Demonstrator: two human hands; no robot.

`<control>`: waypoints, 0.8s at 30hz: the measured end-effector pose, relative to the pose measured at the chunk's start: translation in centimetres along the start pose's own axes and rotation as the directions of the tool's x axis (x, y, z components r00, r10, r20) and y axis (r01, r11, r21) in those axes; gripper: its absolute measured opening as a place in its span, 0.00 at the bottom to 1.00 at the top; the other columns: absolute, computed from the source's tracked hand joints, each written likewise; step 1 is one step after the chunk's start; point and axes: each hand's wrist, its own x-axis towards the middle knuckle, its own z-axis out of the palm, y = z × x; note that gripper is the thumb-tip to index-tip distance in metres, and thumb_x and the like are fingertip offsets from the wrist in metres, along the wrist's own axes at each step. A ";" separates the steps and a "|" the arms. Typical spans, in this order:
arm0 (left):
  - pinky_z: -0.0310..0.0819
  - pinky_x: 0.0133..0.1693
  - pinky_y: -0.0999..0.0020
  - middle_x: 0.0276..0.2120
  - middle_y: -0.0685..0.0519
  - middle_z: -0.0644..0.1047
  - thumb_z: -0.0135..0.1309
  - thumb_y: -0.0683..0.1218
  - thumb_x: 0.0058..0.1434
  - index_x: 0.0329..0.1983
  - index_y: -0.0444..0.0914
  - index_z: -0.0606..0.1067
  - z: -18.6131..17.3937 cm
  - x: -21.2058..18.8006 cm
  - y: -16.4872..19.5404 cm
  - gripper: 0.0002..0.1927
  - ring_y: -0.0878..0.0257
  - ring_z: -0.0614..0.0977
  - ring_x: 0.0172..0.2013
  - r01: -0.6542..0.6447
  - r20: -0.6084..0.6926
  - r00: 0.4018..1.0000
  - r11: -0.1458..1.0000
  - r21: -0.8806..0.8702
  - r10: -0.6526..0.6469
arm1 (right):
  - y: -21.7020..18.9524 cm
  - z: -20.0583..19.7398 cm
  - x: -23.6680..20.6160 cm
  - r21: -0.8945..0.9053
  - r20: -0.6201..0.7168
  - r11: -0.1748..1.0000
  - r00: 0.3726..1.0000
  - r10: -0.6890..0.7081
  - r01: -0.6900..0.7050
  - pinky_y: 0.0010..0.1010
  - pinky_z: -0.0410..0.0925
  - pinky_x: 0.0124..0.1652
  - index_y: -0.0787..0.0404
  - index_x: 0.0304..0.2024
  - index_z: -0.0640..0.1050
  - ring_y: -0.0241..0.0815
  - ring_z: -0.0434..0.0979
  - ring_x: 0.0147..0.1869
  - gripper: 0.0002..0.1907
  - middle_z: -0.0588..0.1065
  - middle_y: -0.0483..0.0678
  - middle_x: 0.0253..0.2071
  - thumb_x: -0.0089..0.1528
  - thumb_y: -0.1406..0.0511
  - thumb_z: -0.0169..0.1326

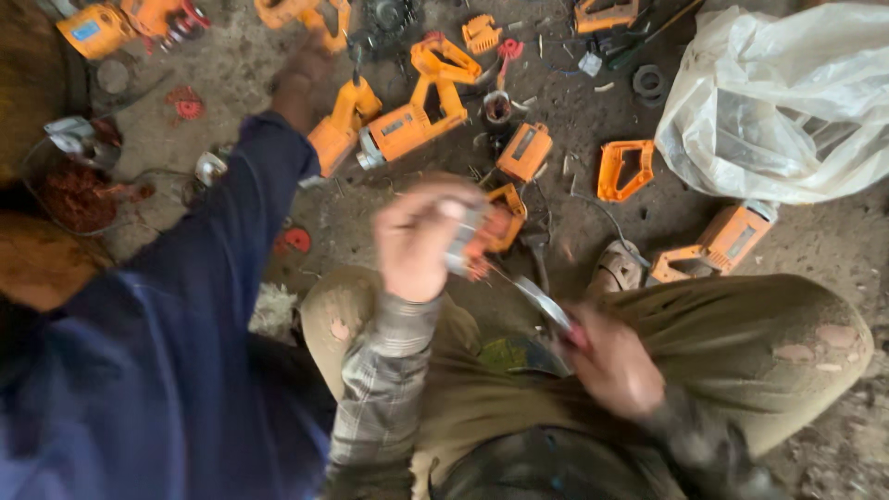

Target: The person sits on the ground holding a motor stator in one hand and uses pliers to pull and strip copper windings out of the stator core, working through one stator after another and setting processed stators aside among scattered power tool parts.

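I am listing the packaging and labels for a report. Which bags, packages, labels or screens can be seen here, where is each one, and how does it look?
Plastic bag: top right on the floor, large, crumpled, translucent white.
Blue label: top left, small rectangle on an orange tool housing.
Grey label plate: centre, on a small orange housing; rectangular.
Grey label plate: right, on an orange housing below the bag.
No screens or signs are visible.

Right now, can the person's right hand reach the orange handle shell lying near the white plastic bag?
Probably not at once: the right hand holds a metal tool, and the raised knee lies between it and the orange handle shell.
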 end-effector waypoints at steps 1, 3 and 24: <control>0.82 0.38 0.56 0.39 0.40 0.80 0.54 0.45 0.64 0.39 0.31 0.76 -0.3 0.4 1.2 0.10 0.51 0.85 0.36 -0.098 -0.078 0.992 0.995 -0.005 0.098 | 0.8 0.4 -1.0 0.104 0.008 0.994 1.000 0.019 -0.020 0.38 0.70 0.44 0.61 0.55 0.75 0.50 0.78 0.42 0.22 0.78 0.53 0.38 0.58 0.64 0.59; 0.81 0.46 0.55 0.40 0.39 0.79 0.52 0.46 0.68 0.41 0.30 0.76 -1.0 1.0 2.6 0.12 0.51 0.83 0.40 -0.232 -0.122 0.969 0.964 -0.132 0.216 | 2.7 0.4 -2.1 0.128 0.018 0.983 0.991 0.130 -0.132 0.37 0.70 0.44 0.60 0.53 0.76 0.48 0.76 0.40 0.20 0.77 0.53 0.35 0.59 0.64 0.58; 0.75 0.47 0.67 0.45 0.47 0.78 0.54 0.43 0.66 0.46 0.31 0.78 -1.2 -1.7 -2.4 0.10 0.61 0.80 0.43 -0.136 0.330 0.942 0.966 0.220 0.057 | -6.8 -1.8 2.3 -0.116 -0.019 0.985 0.991 -0.132 0.129 0.40 0.71 0.42 0.61 0.61 0.70 0.56 0.79 0.43 0.30 0.75 0.55 0.39 0.56 0.66 0.59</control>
